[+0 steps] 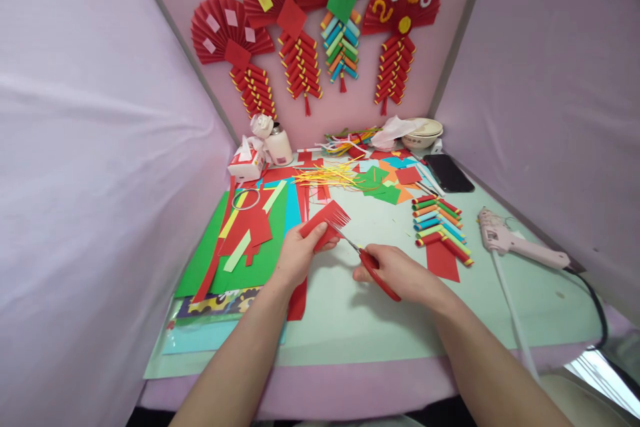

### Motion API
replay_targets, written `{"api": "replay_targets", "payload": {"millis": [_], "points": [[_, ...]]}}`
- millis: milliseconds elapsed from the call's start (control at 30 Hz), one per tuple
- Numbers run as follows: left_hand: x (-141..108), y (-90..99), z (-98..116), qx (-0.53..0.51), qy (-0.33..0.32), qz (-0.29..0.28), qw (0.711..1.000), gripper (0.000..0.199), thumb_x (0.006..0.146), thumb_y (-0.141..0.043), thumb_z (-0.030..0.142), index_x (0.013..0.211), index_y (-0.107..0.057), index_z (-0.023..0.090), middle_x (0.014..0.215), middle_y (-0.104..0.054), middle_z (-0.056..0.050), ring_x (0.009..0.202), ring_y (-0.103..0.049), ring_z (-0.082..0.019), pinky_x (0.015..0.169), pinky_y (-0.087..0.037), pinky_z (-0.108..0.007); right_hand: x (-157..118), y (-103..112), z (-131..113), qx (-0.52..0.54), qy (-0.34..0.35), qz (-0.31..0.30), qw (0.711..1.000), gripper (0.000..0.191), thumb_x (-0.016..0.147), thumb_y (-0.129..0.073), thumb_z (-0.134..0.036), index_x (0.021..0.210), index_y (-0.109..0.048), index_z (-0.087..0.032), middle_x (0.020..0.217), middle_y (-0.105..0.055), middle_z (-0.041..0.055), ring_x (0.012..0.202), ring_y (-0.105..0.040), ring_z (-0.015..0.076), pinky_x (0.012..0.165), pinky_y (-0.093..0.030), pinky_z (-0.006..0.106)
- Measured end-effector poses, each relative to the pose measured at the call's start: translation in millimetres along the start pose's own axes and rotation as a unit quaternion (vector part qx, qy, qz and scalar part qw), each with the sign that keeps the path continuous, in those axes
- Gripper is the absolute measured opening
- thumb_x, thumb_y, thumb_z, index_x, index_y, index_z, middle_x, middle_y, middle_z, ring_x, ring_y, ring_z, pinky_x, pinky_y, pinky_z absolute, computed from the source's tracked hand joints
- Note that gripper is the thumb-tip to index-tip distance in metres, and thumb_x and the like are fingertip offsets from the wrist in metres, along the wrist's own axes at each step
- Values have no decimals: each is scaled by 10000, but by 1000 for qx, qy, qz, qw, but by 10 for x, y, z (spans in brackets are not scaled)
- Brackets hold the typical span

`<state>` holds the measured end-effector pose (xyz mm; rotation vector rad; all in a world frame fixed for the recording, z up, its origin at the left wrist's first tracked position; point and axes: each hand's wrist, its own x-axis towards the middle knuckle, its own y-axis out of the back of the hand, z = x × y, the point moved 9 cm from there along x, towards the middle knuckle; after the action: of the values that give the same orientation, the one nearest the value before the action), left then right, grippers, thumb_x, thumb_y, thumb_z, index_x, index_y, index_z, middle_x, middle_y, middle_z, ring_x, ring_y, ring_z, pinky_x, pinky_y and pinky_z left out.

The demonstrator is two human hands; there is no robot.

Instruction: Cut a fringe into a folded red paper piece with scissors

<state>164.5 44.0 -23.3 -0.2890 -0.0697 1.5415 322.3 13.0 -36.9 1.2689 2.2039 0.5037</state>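
Note:
My left hand pinches a strip of red paper between thumb and fingers, held above the table. The strip's right end is cut into several thin fringes. My right hand is wrapped round the red handles of a pair of scissors. The blades point up and left and meet the fringed edge of the paper; how far apart they are is hard to make out. To the right of the scissors lies a row of rolled paper tubes in several colours, with a red paper square under its lower end.
Coloured sheets and scraps cover the left side. Thin yellow strips lie at the back. A glue gun with its cord and a phone are on the right. A tissue pack stands back left; paper fans hang behind.

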Motion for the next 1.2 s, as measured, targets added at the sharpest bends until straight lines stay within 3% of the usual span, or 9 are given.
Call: {"api": "replay_targets", "payload": {"millis": [300, 600, 933, 1200], "points": [[-1, 30, -16, 13, 10, 17, 1000, 382, 667, -695, 402, 906, -662, 107, 769, -696, -81, 692, -652, -167, 721, -541, -306, 11, 32, 4, -4, -14, 16, 1000, 407, 680, -594, -582, 680, -552, -177, 706, -652, 43, 607, -538, 154, 518, -354, 224], [6, 20, -16, 14, 4, 1, 1000, 379, 674, -688, 409, 923, -667, 125, 802, -701, -81, 735, -659, -180, 752, -533, -321, 27, 13, 16, -22, -1, 10, 1000, 434, 703, -539, -618, 678, -517, -185, 706, -638, 27, 608, -529, 146, 519, -351, 223], [-52, -119, -36, 56, 6, -45, 997, 358, 706, -662, 398, 930, -674, 119, 853, -701, -104, 714, -664, -192, 697, -534, -308, -14, 16, -140, -14, 18, -4, 1000, 331, 725, -556, -499, 685, -443, -191, 673, -568, -22, 589, -473, 112, 506, -348, 204], [-51, -116, -34, 55, 4, -48, 997, 356, 717, -653, 394, 943, -667, 119, 862, -700, -104, 727, -665, -197, 695, -532, -305, 20, -11, -55, -13, 13, 7, 1000, 341, 738, -543, -517, 703, -483, -184, 722, -625, 9, 604, -499, 127, 522, -345, 217]]}}
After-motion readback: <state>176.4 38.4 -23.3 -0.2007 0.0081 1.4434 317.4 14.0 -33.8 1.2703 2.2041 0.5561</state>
